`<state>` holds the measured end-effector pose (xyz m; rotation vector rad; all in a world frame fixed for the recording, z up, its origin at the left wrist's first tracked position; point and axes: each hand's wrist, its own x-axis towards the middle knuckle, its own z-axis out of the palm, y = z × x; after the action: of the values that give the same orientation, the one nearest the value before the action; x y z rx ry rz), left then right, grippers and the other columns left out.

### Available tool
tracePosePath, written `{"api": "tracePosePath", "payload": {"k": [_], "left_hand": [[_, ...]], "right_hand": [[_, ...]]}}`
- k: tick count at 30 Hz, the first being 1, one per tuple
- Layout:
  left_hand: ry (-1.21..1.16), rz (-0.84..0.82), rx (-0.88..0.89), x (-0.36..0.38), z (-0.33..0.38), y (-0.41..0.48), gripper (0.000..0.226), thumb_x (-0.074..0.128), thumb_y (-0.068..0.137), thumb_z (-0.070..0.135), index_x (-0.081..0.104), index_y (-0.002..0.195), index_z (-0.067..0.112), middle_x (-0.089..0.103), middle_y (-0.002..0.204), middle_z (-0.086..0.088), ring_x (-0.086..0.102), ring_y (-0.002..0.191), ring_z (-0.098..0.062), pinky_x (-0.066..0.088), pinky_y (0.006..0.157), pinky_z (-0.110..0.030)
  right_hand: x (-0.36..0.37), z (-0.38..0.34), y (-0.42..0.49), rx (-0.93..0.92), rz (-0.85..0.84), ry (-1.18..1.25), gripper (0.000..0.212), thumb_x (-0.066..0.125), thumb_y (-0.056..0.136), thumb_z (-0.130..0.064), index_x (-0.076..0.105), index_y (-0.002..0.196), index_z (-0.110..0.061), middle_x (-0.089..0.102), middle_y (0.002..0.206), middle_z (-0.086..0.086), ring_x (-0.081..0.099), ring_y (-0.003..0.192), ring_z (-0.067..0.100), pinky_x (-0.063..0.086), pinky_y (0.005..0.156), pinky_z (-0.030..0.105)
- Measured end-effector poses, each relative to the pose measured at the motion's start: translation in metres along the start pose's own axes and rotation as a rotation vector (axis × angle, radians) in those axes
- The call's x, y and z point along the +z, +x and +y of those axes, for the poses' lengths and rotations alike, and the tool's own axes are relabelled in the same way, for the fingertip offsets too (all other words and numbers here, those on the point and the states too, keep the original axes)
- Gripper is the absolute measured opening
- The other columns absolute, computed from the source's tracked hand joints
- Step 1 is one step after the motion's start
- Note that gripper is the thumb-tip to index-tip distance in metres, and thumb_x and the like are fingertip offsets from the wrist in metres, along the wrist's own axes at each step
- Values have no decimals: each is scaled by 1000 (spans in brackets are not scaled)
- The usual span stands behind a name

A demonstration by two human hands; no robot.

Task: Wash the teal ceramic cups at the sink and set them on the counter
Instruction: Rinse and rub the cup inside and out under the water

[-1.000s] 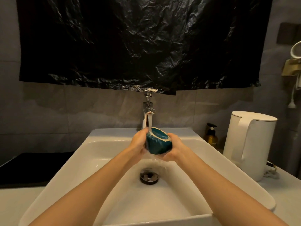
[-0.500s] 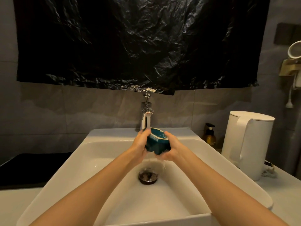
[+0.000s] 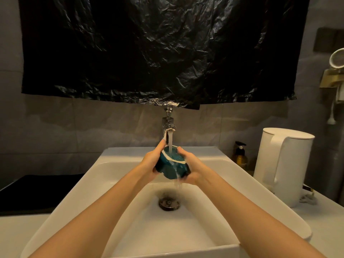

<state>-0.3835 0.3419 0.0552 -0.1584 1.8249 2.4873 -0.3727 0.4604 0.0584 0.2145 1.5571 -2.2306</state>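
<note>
A teal ceramic cup [image 3: 170, 168] with a pale rim is held over the white sink [image 3: 119, 187], tilted with its mouth up and away from me. My left hand [image 3: 151, 161] grips its left side, fingers reaching up by the spout. My right hand [image 3: 193, 167] cups its right side and base. Water runs from the chrome faucet [image 3: 168, 127] into the cup and spills off its lower edge toward the drain [image 3: 169, 202]. No other teal cup shows.
A white electric kettle [image 3: 283, 164] stands on the counter [image 3: 327, 229] right of the sink, with an amber pump bottle [image 3: 241, 155] behind it. A black mat [image 3: 33, 192] lies on the left. Black plastic sheet [image 3: 158, 49] covers the wall above.
The cup has shifted under the stream and tipped, so water now pours into its mouth and runs off. Both hands kept their hold and turned slightly around it.
</note>
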Motion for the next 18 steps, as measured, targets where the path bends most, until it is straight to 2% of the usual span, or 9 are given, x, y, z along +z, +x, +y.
{"api": "tracePosePath", "payload": {"k": [3,5,7,10,13,15,18], "left_hand": [[-38,-28,27,11,-7,-2,45,57,90,43,59,120,9,66,116,-12,63,104,-26,54,83,-37],[-97,-60,27,18,-9,-5,42,54,94,36,54,125,9,62,120,-14,60,107,-28,54,80,-38],[-141,-74,35,19,-8,-5,41,52,95,35,54,125,8,61,122,-15,59,107,-28,54,77,-37],[-143,-11,-24,10,-7,-1,43,47,94,46,61,114,11,65,115,-13,62,102,-28,53,85,-42],[-89,2,-167,0,-2,-4,43,47,93,50,65,100,11,67,105,-15,64,91,-29,54,75,-41],[29,-50,-222,-6,1,-8,37,61,87,42,64,104,10,68,100,-14,65,88,-27,56,68,-37],[184,-141,-251,-7,0,-11,44,71,80,35,60,114,10,67,109,-14,65,96,-28,57,68,-35]], "right_hand": [[1,0,5,-16,74,222,48,51,94,-46,57,122,-7,61,118,17,57,112,34,48,82,43],[-2,-1,5,-30,104,300,45,54,93,-43,56,121,-9,60,115,16,55,117,33,46,85,43],[-5,-1,7,-41,95,303,40,59,90,-41,59,115,-10,62,105,15,57,110,33,47,89,43],[-5,-1,8,-52,71,133,35,61,89,-41,61,103,-9,64,93,14,59,97,32,50,84,43],[-4,-2,5,-50,26,-54,33,58,90,-42,63,95,-10,65,90,13,61,86,30,53,72,41],[-6,-3,7,-35,14,-108,37,60,87,-44,63,102,-10,67,95,14,63,85,29,53,67,38],[-13,-4,10,-72,107,-238,50,65,81,-52,61,112,-13,69,102,13,66,91,28,55,68,34]]}}
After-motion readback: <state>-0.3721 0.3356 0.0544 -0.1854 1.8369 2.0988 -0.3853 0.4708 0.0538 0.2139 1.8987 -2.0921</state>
